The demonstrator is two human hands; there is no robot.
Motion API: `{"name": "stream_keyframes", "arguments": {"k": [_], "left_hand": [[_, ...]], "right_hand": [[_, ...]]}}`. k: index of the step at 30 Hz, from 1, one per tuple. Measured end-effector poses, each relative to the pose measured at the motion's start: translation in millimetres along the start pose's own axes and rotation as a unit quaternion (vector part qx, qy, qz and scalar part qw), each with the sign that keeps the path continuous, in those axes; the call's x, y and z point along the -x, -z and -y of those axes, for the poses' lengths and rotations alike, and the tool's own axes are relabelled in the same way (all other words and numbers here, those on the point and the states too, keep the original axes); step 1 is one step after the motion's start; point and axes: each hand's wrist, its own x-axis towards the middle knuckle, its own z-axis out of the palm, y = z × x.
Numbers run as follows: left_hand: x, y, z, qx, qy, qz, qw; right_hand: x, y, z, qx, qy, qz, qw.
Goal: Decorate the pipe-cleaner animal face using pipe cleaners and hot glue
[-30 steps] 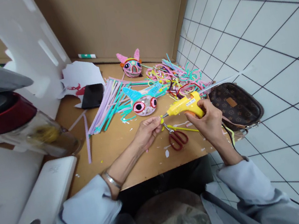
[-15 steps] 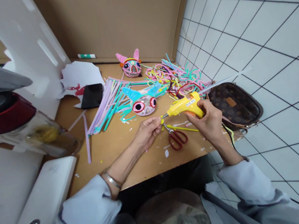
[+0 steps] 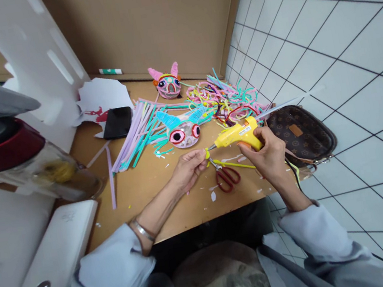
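My right hand (image 3: 265, 153) is closed around the handle of a yellow hot glue gun (image 3: 236, 135), which carries a white glue stick in its back end. Pinched between the thumb and fingertips of my left hand (image 3: 191, 167) is a small yellow piece (image 3: 207, 153), apparently pipe cleaner. The gun's metal nozzle points left and meets or nearly meets that piece. Just below lie red-handled scissors (image 3: 227, 177) on the table (image 3: 176, 209), beside a yellow pipe cleaner (image 3: 237, 164). Beyond my hands sits a round head with blue horns and red-ringed eyes (image 3: 184, 135).
A pink-eared head (image 3: 168, 86) stands at the back. Straight pipe cleaners (image 3: 134, 133) and a tangled heap (image 3: 224, 99) flank the heads. A black phone (image 3: 118, 123) rests on the left, a brown bag (image 3: 300, 135) at the right edge, a white power bank (image 3: 56, 256) front left.
Both hands keep nearly the same place. The glue gun's nozzle and the yellow piece have shifted only very slightly.
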Motion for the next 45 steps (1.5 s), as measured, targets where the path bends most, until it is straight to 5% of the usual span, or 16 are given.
{"name": "stream_keyframes", "arguments": {"k": [8, 15, 20, 28, 33, 37, 41, 45], "left_hand": [[0, -0.6, 0, 0.009, -0.003, -0.001, 1.000], [0, -2.5, -3, 0.012, -0.011, 0.000, 1.000], [-4, 1.8, -3, 0.004, -0.042, -0.059, 0.997], [-8, 2.6, -2, -0.005, -0.044, -0.096, 0.994], [-7, 3.0, -2, -0.015, -0.042, -0.095, 0.994], [-8, 5.0, -1, -0.017, -0.044, -0.095, 0.994], [-8, 5.2, 0, -0.027, -0.044, -0.097, 0.994], [-8, 4.3, 0, -0.044, -0.040, -0.094, 0.994]], "right_hand": [[1, 2, 1, -0.015, -0.001, 0.010, 1.000], [-1, -3, -15, -0.038, -0.084, -0.032, 0.995], [-3, -24, -45, 0.061, -0.050, 0.081, 0.994], [3, -60, -70, 0.195, -0.067, 0.232, 0.951], [12, -68, -75, 0.213, -0.030, 0.186, 0.959], [21, -64, -58, 0.196, 0.002, 0.082, 0.977], [30, -61, -19, 0.010, 0.034, -0.003, 0.999], [34, -64, 16, -0.176, 0.000, 0.007, 0.984]]}}
